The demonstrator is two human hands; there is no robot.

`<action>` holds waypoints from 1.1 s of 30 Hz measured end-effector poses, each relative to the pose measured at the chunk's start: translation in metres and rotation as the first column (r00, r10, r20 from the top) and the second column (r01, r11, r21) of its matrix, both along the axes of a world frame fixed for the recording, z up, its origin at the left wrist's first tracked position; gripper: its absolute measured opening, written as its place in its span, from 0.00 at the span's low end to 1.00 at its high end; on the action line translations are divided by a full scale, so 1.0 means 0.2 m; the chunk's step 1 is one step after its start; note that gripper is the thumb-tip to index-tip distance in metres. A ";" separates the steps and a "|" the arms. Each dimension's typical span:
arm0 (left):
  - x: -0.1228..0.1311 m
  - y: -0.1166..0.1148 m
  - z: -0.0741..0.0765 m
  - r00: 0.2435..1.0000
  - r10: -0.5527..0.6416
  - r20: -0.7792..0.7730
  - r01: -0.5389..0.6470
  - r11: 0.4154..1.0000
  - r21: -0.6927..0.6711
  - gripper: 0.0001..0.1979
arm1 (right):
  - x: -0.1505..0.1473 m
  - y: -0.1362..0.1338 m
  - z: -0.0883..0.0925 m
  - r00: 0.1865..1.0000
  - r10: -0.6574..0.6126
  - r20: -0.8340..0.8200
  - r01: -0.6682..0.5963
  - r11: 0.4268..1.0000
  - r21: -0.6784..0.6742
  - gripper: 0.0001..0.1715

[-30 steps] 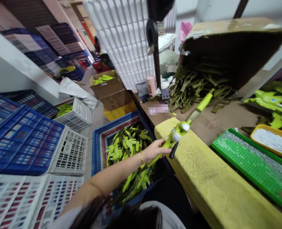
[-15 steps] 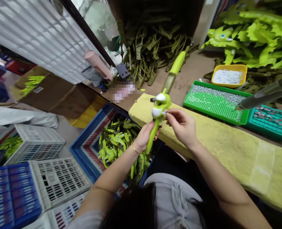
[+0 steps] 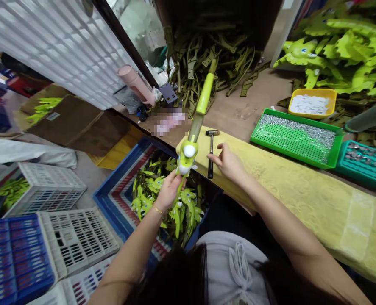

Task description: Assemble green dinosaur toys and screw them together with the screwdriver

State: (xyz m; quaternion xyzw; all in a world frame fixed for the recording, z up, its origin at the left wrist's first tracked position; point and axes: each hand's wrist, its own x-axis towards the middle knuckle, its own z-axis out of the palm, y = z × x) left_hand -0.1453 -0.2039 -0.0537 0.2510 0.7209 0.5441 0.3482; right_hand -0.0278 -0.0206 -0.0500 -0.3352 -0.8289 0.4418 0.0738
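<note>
1. A yellow padded bench [image 3: 289, 199] runs ahead of the right hand [image 3: 227, 163].
2. A blue crate [image 3: 118, 190] of lime-green toy pieces sits below the left hand [image 3: 168, 190].
3. A lime-green plastic toy [image 3: 188, 154] stands clamped in the left hand, its long handle pointing away.
4. A small hammer [image 3: 210, 167] lies on the bench, just beside the open, ungripping right hand.
5. This seems a pause before hammering; the next move calls for the right hand closing on the hammer's handle.

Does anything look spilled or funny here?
Yes. Olive-green strips have spilled out of a tipped cardboard box and lie in a messy heap on the wooden workbench, instead of staying inside.
</note>
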 end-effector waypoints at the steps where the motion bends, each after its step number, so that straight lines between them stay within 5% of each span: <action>1: -0.02 -0.04 -0.01 0.999 0.011 -0.045 -0.011 1.000 -0.018 0.29 | -0.03 -0.02 -0.03 0.991 0.015 0.133 -0.032 0.991 0.129 0.30; 4: -0.06 -0.15 -0.05 0.988 0.012 -0.154 -0.025 0.996 -0.086 0.29 | -0.11 -0.08 -0.06 0.940 0.029 0.339 -0.125 0.956 0.264 0.30; 9: -0.08 -0.32 -0.11 0.949 -0.031 -0.315 -0.039 0.976 -0.215 0.24 | -0.01 -0.04 -0.01 0.932 -0.059 0.356 -0.025 0.973 0.228 0.29; 15: -0.07 -0.52 -0.15 0.904 -0.156 -0.399 -0.021 0.914 -0.404 0.17 | 0.29 0.05 -0.04 0.993 -0.109 -0.037 0.114 0.972 0.205 0.31; 18: -0.08 -0.58 -0.17 0.777 -0.339 -0.531 -0.021 0.828 -0.560 0.18 | 0.34 0.02 -0.07 0.992 -0.095 -0.078 0.112 0.963 0.246 0.29; 21: -0.11 -0.62 -0.18 0.628 -0.477 -0.614 -0.043 0.767 -0.641 0.19 | 0.35 -0.01 -0.08 0.996 -0.076 -0.054 0.089 0.952 0.293 0.30; 25: -0.14 -0.63 -0.18 0.560 -0.515 -0.649 -0.054 0.758 -0.649 0.19 | 0.39 -0.04 -0.05 0.994 -0.049 0.095 0.023 0.966 0.256 0.29; 29: -0.16 -0.63 -0.19 0.560 -0.503 -0.658 -0.057 0.769 -0.637 0.20 | 0.48 -0.11 -0.03 0.997 -0.021 -0.072 0.043 0.946 0.323 0.28; 33: -0.07 -0.54 -0.23 0.619 -0.472 -0.627 -0.067 0.764 -0.642 0.20 | 0.57 -0.17 -0.08 0.998 0.058 -0.012 -0.052 0.953 0.298 0.28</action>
